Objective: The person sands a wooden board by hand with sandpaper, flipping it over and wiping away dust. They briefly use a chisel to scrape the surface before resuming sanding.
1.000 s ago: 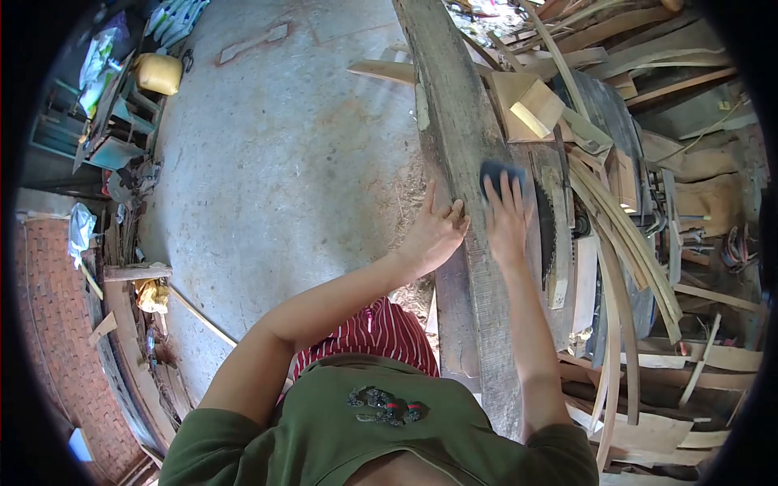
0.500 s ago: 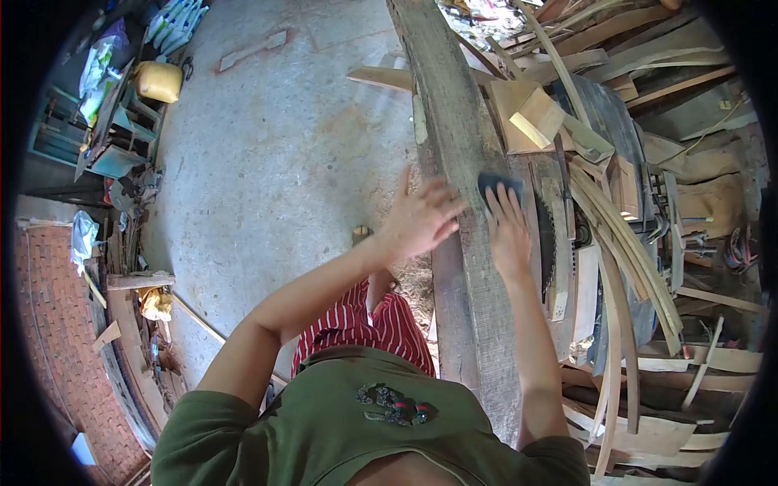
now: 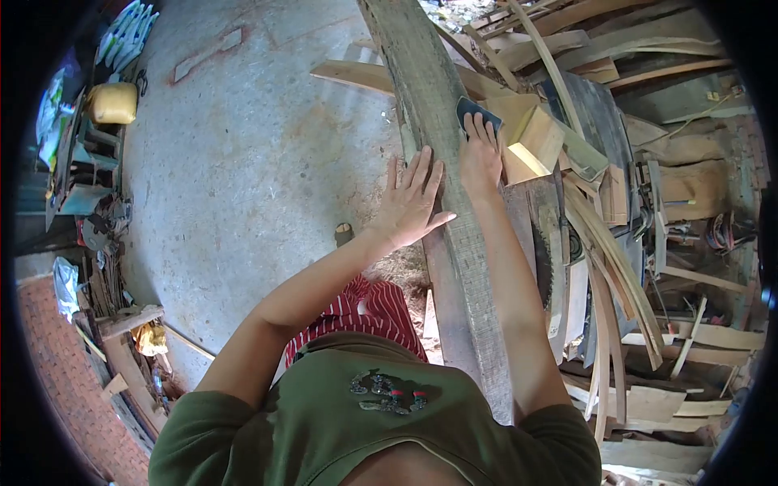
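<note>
One area of red brick occupies the lower left; a yellow plastic container with rounded corners sits higher in view. Right of these extends a grey concrete floor, mottled and stained.

Left hand: palm down, fingers straight, moderately spread and pointing away from the person. It grips nothing. Its fingertips overlie the left edge of the wooden beam; the thumb points right, tip over the upper face.

Beam position: between the floor and the piled timber at right. Its long axis runs away from the person, slanting from lower right to upper left. The far portion reaches the top border of the view. The upper face is flat, grey-brown and weathered, with fine crosswise marks; the left side is darker.

Pad: dark blue, flat, angular, set at the beam's right edge. Its longer visible edge slants across the beam axis. Its material cannot be told.

Right hand: fingers extended, close together, laid over the pad from above and holding it; thumb position unclear.

Farther right: an angular wooden offcut with a pale face, a dark toothed blade and long curved wooden strips.
</note>
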